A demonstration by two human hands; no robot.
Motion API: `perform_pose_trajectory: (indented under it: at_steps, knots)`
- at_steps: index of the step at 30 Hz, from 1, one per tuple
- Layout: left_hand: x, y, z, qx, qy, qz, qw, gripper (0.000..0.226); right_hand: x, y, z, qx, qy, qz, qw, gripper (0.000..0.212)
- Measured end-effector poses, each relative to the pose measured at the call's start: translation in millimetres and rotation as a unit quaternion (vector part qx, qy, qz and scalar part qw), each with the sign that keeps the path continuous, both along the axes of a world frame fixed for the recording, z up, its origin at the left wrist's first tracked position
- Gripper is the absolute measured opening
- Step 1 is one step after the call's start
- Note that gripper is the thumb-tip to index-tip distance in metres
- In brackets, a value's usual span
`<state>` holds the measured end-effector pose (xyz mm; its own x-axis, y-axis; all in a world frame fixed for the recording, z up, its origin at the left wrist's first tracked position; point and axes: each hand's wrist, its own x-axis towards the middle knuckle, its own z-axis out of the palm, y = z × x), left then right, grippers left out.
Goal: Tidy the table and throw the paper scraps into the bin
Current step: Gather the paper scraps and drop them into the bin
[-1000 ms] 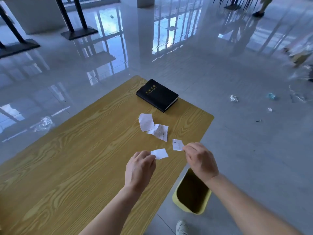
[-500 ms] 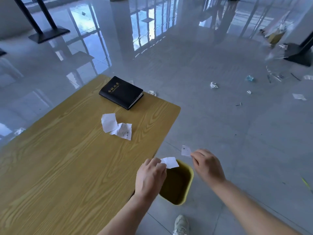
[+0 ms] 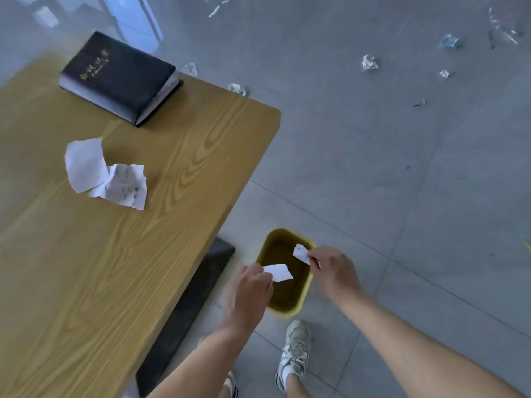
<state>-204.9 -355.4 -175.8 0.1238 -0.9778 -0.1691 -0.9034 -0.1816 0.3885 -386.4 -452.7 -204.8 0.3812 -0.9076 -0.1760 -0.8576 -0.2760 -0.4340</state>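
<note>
A small yellow bin [image 3: 305, 294] stands on the floor beside the wooden table [image 3: 120, 268]. My left hand [image 3: 249, 291] pinches a white paper scrap [image 3: 279, 272] above the bin's opening. My right hand [image 3: 333, 270] pinches a smaller white scrap [image 3: 301, 253] over the bin's far right rim. Two more crumpled paper scraps [image 3: 106, 175] lie together on the table's left part. A black notebook [image 3: 119, 77] with gold lettering lies closed at the table's far end.
Several crumpled scraps lie on the grey tiled floor, one [image 3: 369, 63] at the upper right and one [image 3: 238, 89] just past the table corner. The table's dark leg base [image 3: 189, 308] runs under its right edge. My shoe [image 3: 296, 349] stands near the bin.
Both hands have moved down and right off the table's edge, carrying their scraps from beside the bin to over its opening. The view has tilted down toward the bin.
</note>
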Motion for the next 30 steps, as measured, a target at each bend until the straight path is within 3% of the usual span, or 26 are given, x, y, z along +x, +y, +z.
perform_pose_trajectory:
  at_steps: [15,30]
  knots:
    - [-10.3,-29.5,-214.3,0.156,-0.067,-0.079,0.982,0.031,6.1,-12.0,-201.4,0.128,0.033,-0.016,0.991,0.018]
    - [-13.7,-31.5,-244.6,0.194,-0.032,-0.039,0.980,0.023,3.3,-13.0,-232.7,0.175,0.041,-0.026,0.983,0.026]
